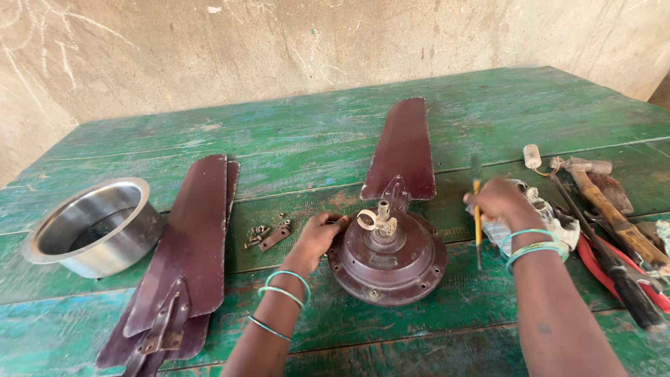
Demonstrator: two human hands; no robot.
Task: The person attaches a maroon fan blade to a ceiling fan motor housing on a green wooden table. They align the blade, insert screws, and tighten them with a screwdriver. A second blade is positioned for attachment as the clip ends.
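blade removal judged in hand: left hand (317, 236) grips the near-left rim of the brown fan motor (388, 257) at table centre, right hand (500, 202) closed on a yellow-handled screwdriver (477, 209) just right, one blade (403, 155) attached far side; next calls for seating the tip on its screws.

A repair workshop: worn green plank table (293, 139), hand tools (614, 223), loose screws (259, 234), dismantled ceiling-fan motor (387, 258).

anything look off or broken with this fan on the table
Yes: the fan motor carries only one blade; two detached blades lie stacked at the left, with loose screws scattered beside them on the worn green table.
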